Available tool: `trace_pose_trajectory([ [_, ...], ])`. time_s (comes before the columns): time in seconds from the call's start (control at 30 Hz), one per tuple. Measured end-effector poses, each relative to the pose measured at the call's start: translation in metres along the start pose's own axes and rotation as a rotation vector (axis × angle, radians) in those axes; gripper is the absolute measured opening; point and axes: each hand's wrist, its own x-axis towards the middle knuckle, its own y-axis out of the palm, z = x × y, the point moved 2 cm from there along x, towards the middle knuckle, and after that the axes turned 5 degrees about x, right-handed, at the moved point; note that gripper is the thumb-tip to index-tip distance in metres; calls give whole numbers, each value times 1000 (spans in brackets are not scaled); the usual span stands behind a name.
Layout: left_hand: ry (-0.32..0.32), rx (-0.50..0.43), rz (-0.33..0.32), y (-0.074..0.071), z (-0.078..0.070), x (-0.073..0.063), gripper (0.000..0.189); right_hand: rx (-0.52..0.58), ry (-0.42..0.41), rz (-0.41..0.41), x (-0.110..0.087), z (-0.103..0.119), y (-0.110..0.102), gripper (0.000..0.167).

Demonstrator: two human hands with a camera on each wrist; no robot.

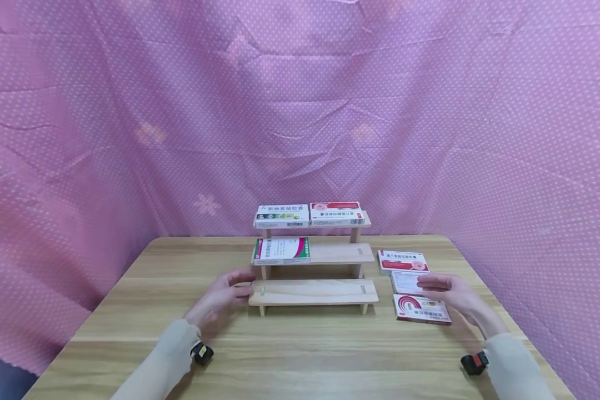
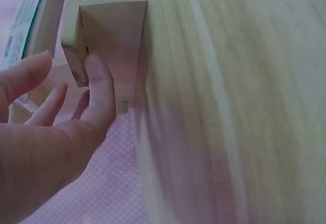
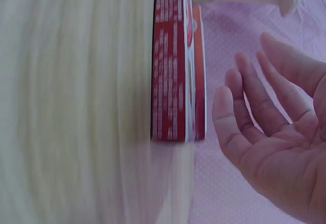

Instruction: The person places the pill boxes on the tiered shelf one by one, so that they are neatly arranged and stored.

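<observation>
My left hand (image 1: 223, 294) is at the left end of the lowest step of a three-tier wooden stand (image 1: 314, 294), fingers loosely bent and holding nothing. In the left wrist view the fingertips (image 2: 97, 71) come right up to the step's end. My right hand (image 1: 452, 294) hovers over the medicine boxes at the stand's right, its fingers spread and slightly bent. Beneath it lie a white box (image 1: 405, 282), partly covered by the fingers, and a box with red arcs (image 1: 420, 309). Behind these sits a red-and-white box (image 1: 403, 261). The right wrist view shows a dark red box side (image 3: 169, 66) beside the hand.
On the top tier rest a green-and-white box (image 1: 282, 215) and a red-and-white box (image 1: 336, 213). A white box with green and magenta ends (image 1: 282, 250) lies on the middle tier's left half. A pink dotted cloth (image 1: 300, 111) hangs behind the wooden table (image 1: 300, 361).
</observation>
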Motion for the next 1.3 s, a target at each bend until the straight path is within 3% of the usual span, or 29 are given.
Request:
trace_pose_trajectory([
  [0.23, 14, -5, 76, 0, 3, -3, 57, -128, 50, 5, -11, -6, -12, 52],
  [0.37, 27, -20, 118, 2, 1, -3, 56, -149, 78, -15, -15, -10, -19, 51],
  [0.63, 8, 0, 117, 2, 0, -2, 56, -121, 32, 33, -17, -17, -21, 47],
  [0.9, 8, 74, 108, 1, -1, -3, 54, -108, 54, 40, -18, -14, -12, 47],
  [1.13, -27, 82, 77, 1, -2, -4, 54, -190, 83, -1, -19, -8, -9, 46],
  [1.3, -34, 85, 74, 1, -2, -5, 54, -128, 82, 41, -19, -10, -7, 47],
])
